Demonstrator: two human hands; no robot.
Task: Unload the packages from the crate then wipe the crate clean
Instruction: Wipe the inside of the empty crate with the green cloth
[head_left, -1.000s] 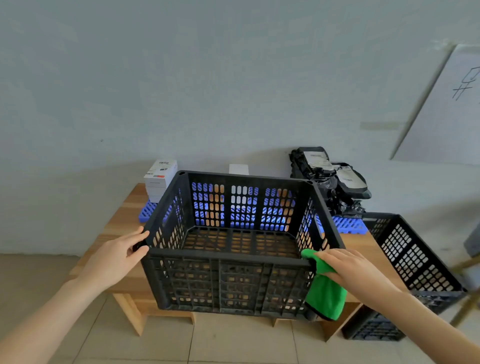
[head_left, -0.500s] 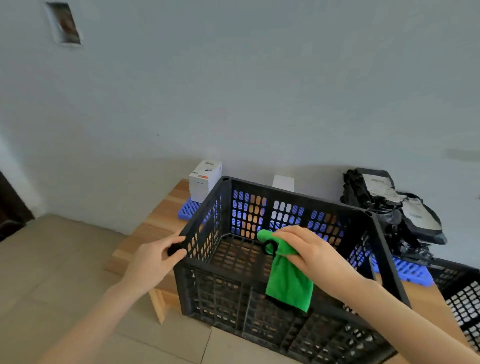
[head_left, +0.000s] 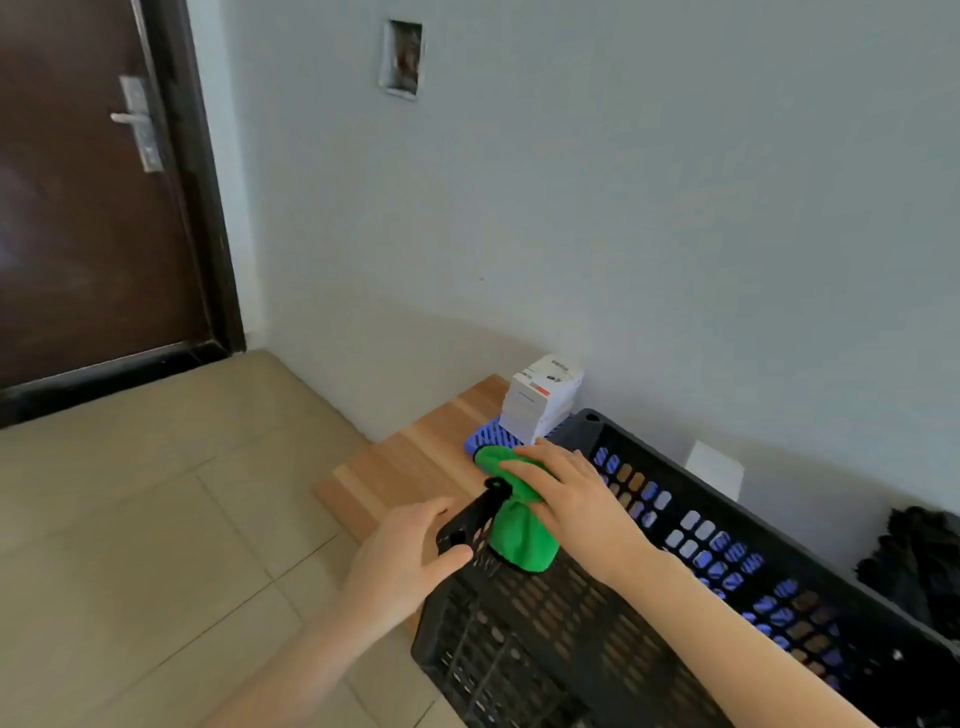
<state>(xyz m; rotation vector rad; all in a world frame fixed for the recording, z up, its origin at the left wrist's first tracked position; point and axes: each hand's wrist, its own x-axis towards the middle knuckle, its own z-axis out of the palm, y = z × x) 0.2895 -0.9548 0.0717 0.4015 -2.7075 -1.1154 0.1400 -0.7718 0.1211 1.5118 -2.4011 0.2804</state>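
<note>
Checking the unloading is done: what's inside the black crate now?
No packages show in the black crate: only its slotted floor and the green cloth, which the right hand holds against its rim. The right forearm covers part of the interior.

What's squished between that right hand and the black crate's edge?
A green cloth. The right hand holds it draped over the rim of the black crate, as the head view shows.

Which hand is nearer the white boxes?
Right. The right hand, gripping the green cloth, is just before the white boxes; the left hand grips the crate rim farther away.
</note>
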